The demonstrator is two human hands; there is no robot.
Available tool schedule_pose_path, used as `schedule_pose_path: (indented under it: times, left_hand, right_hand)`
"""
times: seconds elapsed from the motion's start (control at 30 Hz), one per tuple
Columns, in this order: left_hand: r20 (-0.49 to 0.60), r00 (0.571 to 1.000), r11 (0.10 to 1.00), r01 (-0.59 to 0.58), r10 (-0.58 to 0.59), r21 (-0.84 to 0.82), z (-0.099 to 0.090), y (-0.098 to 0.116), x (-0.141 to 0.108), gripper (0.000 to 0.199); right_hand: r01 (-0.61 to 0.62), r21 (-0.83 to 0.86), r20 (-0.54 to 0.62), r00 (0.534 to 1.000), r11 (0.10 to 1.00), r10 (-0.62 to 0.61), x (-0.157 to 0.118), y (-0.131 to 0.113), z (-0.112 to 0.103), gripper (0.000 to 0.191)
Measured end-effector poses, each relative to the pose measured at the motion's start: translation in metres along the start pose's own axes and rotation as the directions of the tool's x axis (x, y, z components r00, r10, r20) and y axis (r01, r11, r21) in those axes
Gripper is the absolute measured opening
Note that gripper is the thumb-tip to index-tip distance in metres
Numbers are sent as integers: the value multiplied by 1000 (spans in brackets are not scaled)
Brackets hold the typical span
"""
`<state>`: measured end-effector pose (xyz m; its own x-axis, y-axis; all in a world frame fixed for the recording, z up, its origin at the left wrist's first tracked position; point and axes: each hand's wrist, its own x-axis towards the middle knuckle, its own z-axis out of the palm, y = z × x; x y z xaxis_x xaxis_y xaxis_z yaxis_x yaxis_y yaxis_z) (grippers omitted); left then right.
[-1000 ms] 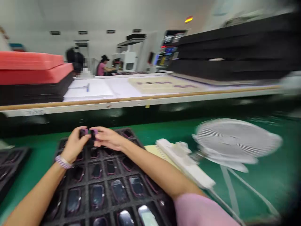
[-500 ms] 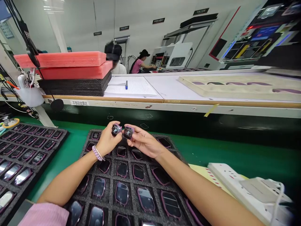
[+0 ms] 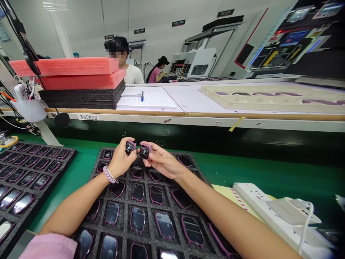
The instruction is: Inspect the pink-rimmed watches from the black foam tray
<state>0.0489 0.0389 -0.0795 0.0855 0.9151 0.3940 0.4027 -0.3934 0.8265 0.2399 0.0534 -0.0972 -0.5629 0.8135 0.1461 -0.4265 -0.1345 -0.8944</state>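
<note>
Two small purple-framed watches with lit screens are held up side by side above the far part of a dark foam tray (image 3: 125, 201). My left hand (image 3: 122, 158) is closed round the left watch (image 3: 130, 146), thumb at its lower edge. The fingers of my right hand (image 3: 163, 160) pinch the right watch (image 3: 145, 151). A narrow gap shows between the two watches. Beneath my hands, the tray's compartments hold several more purple-framed watches (image 3: 138, 219), most with dark screens.
Another foam tray (image 3: 58, 172) of watches lies at the left. A white power strip (image 3: 258, 205) with a plugged adapter is at the right. Behind, a shelf (image 3: 161, 117) bears red foam blocks (image 3: 81, 67), papers and a pale tray (image 3: 215, 99). Two people sit beyond.
The view has shifted slightly right. Both watches stay in my hands, their screens now showing a blue figure. Behind the shelf, the nearer person's head has moved left and more of it shows.
</note>
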Motion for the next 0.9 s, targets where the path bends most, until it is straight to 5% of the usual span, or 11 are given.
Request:
schedule_pose_path:
  times: [0.9]
  left_hand:
    - [3, 1000, 1000, 23, -23, 3, -1, 1, -1, 40]
  right_hand:
    - [11, -31, -11, 1000, 999, -11, 1, 3, -2, 57]
